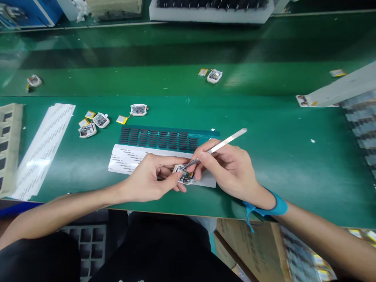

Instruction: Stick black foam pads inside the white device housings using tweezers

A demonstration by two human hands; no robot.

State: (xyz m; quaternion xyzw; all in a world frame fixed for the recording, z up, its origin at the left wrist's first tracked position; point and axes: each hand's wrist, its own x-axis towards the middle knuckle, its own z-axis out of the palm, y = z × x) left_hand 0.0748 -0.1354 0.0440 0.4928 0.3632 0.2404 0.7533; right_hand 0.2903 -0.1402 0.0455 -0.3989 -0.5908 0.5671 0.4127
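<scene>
Blue box (32, 11) upper left; white tray (208, 16) at back; cardboard box (249, 244) lower right.

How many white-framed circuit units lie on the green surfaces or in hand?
6: one unit in the left hand, a close pair at left, another right of those, far-left one, back-centre one. More may be hidden.

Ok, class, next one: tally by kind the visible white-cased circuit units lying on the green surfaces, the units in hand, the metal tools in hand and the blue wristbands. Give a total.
Units lying on green: 5
Held unit: 1
Metal tool: 1
Blue wristband: 1
Total: 8
</scene>
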